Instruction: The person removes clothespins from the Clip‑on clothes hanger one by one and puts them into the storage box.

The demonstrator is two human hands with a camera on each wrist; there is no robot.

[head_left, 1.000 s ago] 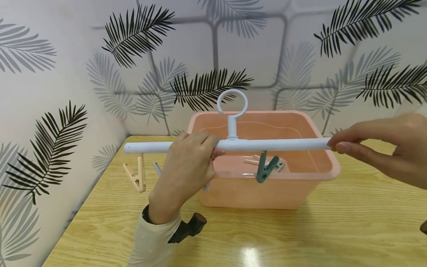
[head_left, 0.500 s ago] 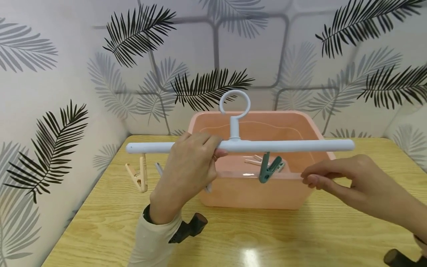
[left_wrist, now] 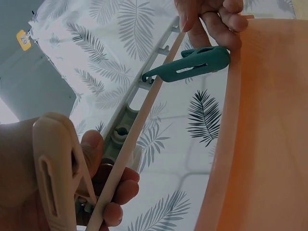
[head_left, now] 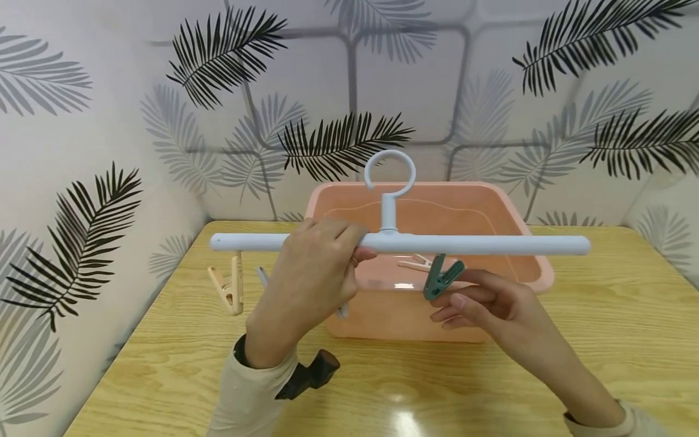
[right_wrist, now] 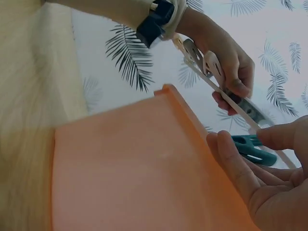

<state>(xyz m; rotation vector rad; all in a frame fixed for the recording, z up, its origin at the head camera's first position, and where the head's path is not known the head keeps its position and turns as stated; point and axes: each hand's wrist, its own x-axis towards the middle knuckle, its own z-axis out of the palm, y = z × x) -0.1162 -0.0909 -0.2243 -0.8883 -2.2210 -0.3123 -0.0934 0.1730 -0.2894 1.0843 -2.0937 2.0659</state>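
My left hand (head_left: 317, 267) grips the bar of a pale blue clip hanger (head_left: 480, 244), left of its round hook. Below the bar hang a beige clip (head_left: 233, 288) at the far left, partly hidden clips around my left hand, and a dark green clip (head_left: 439, 279) right of the hook. My right hand (head_left: 508, 309) is at the green clip, its fingers extended behind and below it, the thumb in front. In the right wrist view, the green clip (right_wrist: 252, 150) lies between the thumb and the loosely bent fingers. A light strip runs along the hanger's underside (left_wrist: 149, 106).
A pink plastic basin (head_left: 404, 315) stands on the wooden table (head_left: 164, 364), behind and below the hanger. Pale clips (head_left: 416, 263) lie inside it. A leaf-patterned covering (head_left: 491, 109) rises behind the table. Dark wrist camera (head_left: 314, 373) sits on the left wrist.
My right hand has let go of the bar's right end and moved left and down to the green clip. The hanger, still in my left hand, has shifted slightly right.
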